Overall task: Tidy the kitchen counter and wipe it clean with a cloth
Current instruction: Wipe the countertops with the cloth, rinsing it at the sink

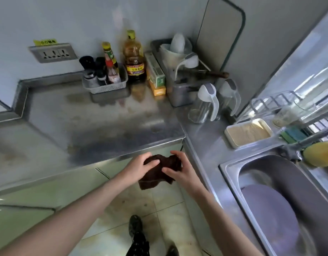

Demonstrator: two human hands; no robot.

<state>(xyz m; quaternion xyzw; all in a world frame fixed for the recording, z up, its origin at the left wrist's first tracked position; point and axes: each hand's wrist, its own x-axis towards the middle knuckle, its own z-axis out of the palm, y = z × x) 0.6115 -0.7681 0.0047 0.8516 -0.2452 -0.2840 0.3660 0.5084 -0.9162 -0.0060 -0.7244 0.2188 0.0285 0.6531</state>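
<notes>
Both hands, left hand (pixel 141 166) and right hand (pixel 179 169), grip the cloth (pixel 160 171) off the table (pixel 96 122) edge, above the floor. Loose grip: cloth may drop. Wide wiping could topple the bottles (pixel 134 58) at the back.

basket (pixel 111 87) of bottles at counter (pixel 96 126) back, sink (pixel 231 169) right

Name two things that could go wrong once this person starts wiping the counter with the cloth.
1. The dark cloth, gripped by the left hand and right hand, may merely smear the counter stains.
2. A wide sweep might topple the oil bottle or clear jug.
</notes>
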